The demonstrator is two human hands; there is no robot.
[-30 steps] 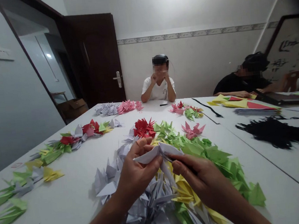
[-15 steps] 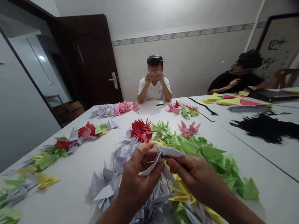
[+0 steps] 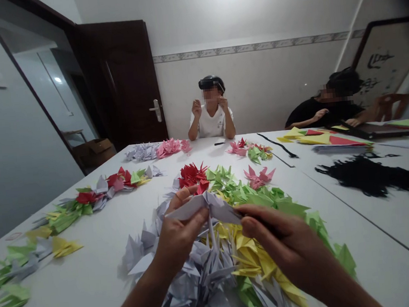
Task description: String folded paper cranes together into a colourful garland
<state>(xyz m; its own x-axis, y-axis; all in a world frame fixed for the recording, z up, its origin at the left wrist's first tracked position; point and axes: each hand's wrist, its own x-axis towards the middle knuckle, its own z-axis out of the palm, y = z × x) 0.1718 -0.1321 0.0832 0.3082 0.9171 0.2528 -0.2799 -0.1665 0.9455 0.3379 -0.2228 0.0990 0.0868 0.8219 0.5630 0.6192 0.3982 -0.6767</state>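
Note:
My left hand (image 3: pixel 183 235) is closed around a pale lavender paper crane (image 3: pixel 222 206), thumb pressed near its middle. The crane's wings are spread to both sides, and a narrow point hangs downward. At the crane's right wing tip, my right hand (image 3: pixel 270 234) is closed in a pinch, with a thin dark thing (image 3: pixel 237 212) showing at the fingertips; its kind is unclear. Beneath my hands lies a heap of lavender paper cranes (image 3: pixel 210 288). Yellow cranes (image 3: pixel 255 252) and green cranes (image 3: pixel 285 202) lie to the right, partly hidden by my right hand.
Red cranes (image 3: pixel 193 176) and pink cranes (image 3: pixel 259 176) lie beyond. Strung cranes (image 3: pixel 96 195) run along the white table's left side. Black cords (image 3: pixel 376 175) and stacked coloured paper (image 3: pixel 333 139) lie right. One person (image 3: pixel 211 119) sits opposite, another (image 3: pixel 316 111) at far right.
My left hand and the crane have shifted left, and the crane's wings are spread wider. My right hand has drawn right to the wing tip. The person opposite has moved their hands apart.

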